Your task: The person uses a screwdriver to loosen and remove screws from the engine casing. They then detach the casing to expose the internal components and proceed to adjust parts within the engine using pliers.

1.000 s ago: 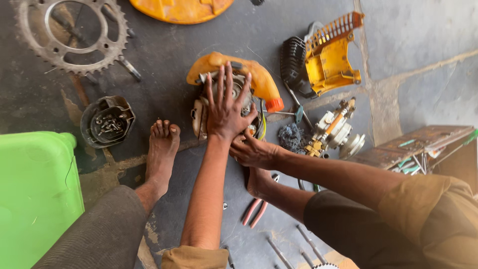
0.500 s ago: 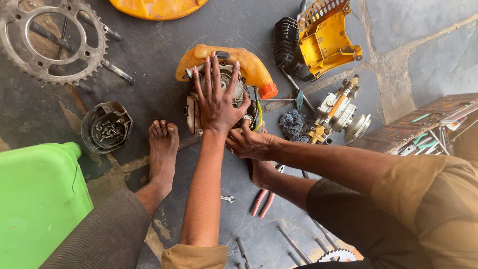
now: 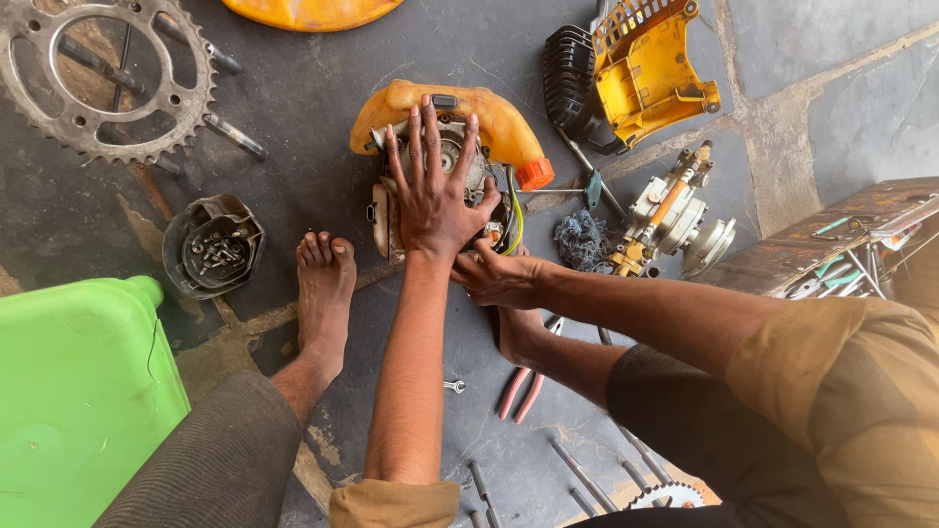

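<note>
A small engine with an orange fuel tank (image 3: pixel 489 112) lies on the dark concrete floor. My left hand (image 3: pixel 435 196) presses flat on top of it, fingers spread wide. My right hand (image 3: pixel 499 279) reaches in from the right, and its curled fingers grip the engine's lower right edge beside a yellow wire. What the fingertips pinch is hidden. My bare left foot (image 3: pixel 323 284) rests on the floor just left of the engine.
A large sprocket (image 3: pixel 39 117) lies top left. A black housing with screws (image 3: pixel 210 244) and a green plastic container (image 3: pixel 78 391) are at the left. A yellow cover (image 3: pixel 655 78), metal carburettor part (image 3: pixel 675 215), grey rag (image 3: pixel 582 240), red-handled pliers (image 3: pixel 518 391) and toolbox (image 3: pixel 831 244) are at the right.
My right hand has crept slightly closer to the engine's edge. My left hand stays flat on the engine. The view has shifted a little.
</note>
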